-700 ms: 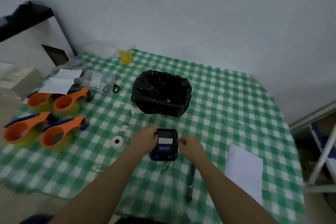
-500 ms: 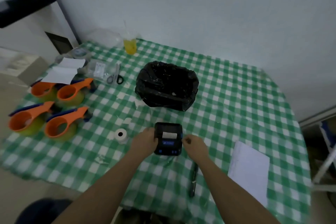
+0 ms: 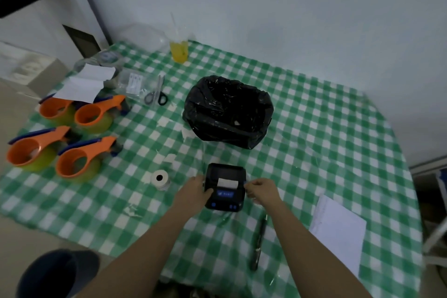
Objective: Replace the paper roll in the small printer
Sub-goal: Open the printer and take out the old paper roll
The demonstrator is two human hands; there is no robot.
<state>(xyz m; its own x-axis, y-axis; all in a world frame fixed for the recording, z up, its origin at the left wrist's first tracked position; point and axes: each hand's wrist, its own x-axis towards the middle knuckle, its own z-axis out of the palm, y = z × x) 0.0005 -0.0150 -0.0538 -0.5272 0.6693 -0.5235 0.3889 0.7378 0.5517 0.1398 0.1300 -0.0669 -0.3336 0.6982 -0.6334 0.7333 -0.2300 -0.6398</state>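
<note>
A small black printer (image 3: 226, 186) lies flat on the green checked tablecloth (image 3: 314, 143), with white paper showing in its slot and a lit blue display below. My left hand (image 3: 193, 195) grips its left side, thumb on top. My right hand (image 3: 262, 189) pinches the printer's right edge with curled fingers. A white paper roll (image 3: 159, 179) stands on the cloth just left of my left hand, apart from it.
A bin lined with a black bag (image 3: 228, 111) stands behind the printer. Several orange tape dispensers (image 3: 84, 155) sit at the left, scissors (image 3: 156, 94) and a yellow drink (image 3: 179, 51) farther back. A pen (image 3: 258, 242) and white paper sheet (image 3: 338, 230) lie at the right.
The view has shifted slightly. My hands have stayed on the printer's two sides; the right fingers have closed in on its right edge.
</note>
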